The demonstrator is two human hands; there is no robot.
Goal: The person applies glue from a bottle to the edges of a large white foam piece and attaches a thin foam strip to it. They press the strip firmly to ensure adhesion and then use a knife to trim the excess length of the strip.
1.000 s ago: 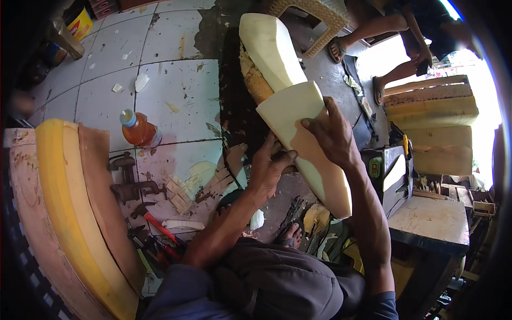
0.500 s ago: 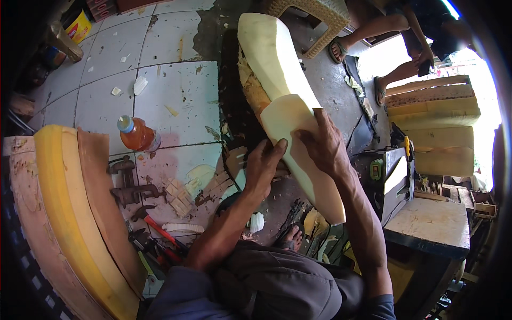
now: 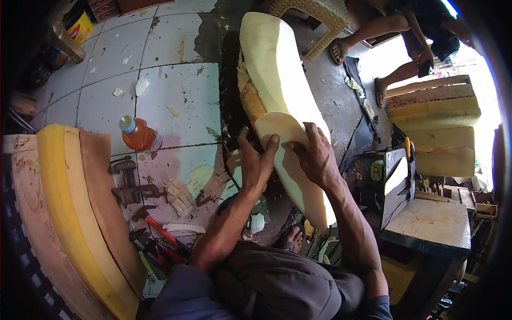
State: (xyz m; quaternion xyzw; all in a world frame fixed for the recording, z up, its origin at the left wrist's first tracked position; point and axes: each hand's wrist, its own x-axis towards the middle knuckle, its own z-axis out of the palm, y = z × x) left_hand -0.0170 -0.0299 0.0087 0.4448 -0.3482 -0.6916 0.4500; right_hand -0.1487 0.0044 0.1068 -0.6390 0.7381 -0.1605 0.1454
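A pale cream foam sheet [image 3: 298, 176] with a rounded top end lies lengthwise before me, over the near part of a long curved foam-padded piece [image 3: 272, 58]. Brown, rough backing shows along that piece's left side. My right hand [image 3: 316, 157] grips the sheet's right edge near its rounded end, thumb on top and fingers bent. At the left edge, my left hand [image 3: 257, 162] has its thumb against the sheet, while its forefinger stands apart, off the foam.
At left are a bottle of orange liquid [image 3: 140, 134], metal clamps [image 3: 133, 186], a red-handled hammer [image 3: 154, 221] and a yellow curved foam piece [image 3: 61, 202]. A wicker stool [image 3: 325, 21] and a seated person's legs [image 3: 381, 32] are far off; a small table [image 3: 429, 221] stands right.
The foam sheet's rounded end has come down toward me and its lower end has shifted left. Both hands have changed their hold; the left forefinger has lifted away from the edge.
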